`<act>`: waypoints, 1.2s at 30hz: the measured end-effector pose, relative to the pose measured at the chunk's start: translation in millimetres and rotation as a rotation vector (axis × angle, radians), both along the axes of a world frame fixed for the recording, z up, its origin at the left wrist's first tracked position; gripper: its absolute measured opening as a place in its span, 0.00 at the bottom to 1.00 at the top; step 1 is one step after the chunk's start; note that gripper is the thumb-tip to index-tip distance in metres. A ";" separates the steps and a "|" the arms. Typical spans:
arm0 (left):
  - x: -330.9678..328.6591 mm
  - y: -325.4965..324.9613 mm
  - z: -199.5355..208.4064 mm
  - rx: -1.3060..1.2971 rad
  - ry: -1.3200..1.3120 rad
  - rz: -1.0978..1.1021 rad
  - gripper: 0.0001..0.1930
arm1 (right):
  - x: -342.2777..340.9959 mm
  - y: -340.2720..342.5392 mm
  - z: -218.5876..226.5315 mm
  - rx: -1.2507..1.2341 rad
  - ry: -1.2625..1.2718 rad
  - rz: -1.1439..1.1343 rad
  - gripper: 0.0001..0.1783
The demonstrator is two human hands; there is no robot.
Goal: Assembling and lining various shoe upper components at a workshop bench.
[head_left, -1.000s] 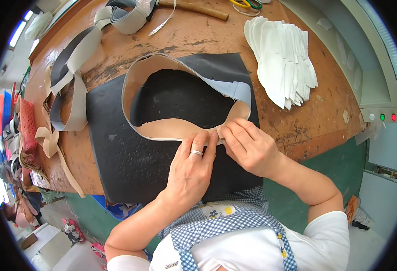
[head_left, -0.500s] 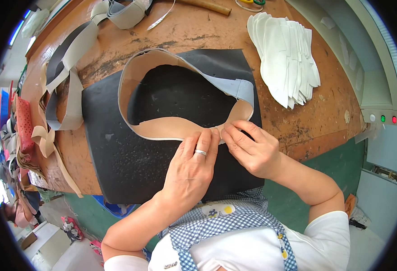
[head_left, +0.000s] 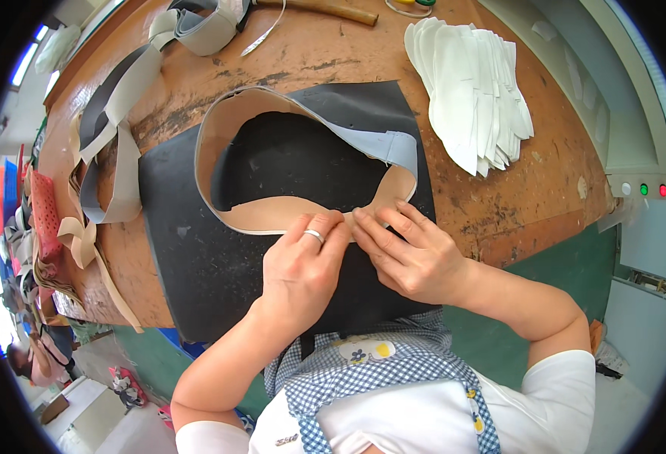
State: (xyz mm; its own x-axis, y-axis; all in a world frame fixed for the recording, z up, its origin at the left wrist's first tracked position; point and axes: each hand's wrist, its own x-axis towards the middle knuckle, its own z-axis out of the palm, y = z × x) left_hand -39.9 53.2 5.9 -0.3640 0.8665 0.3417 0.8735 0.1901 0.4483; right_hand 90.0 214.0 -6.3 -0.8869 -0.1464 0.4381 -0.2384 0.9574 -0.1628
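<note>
A looped piece that looks like a shoe upper [head_left: 272, 214], beige inside and pale blue outside, stands on a black rubber mat [head_left: 197, 280]. Both hands grip its near edge, at the narrow part where the band pinches in. My left hand [head_left: 303, 265] has its fingers pressed together on the edge and wears a ring. Beside it, my right hand [head_left: 412, 253] pinches the same edge between thumb and fingertips. The two hands' fingertips almost meet, and they hide the bit of edge between them.
White sole-shaped pieces [head_left: 469, 91] lie fanned out at the far right. Grey strips [head_left: 121, 166] curl along the table's left side, near a beige strip [head_left: 83, 242]. A wooden handle [head_left: 333, 10] lies at the back. A machine with coloured buttons [head_left: 643, 189] stands at right.
Both hands have shifted slightly left along the near edge, and the left fingers are more bent. The looped piece keeps nearly the same place on the mat.
</note>
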 end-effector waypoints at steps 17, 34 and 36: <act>2.6 15.4 12.4 -0.260 0.625 -0.385 0.17 | 5.8 4.8 -15.2 -0.195 0.059 0.019 0.18; 1.0 -6.3 -15.7 0.320 -0.889 0.580 0.05 | 4.8 5.5 -8.0 -0.134 0.051 -0.007 0.17; 2.3 -12.8 -11.3 0.187 -0.517 0.366 0.08 | 4.9 5.7 -5.3 -0.129 0.040 -0.011 0.18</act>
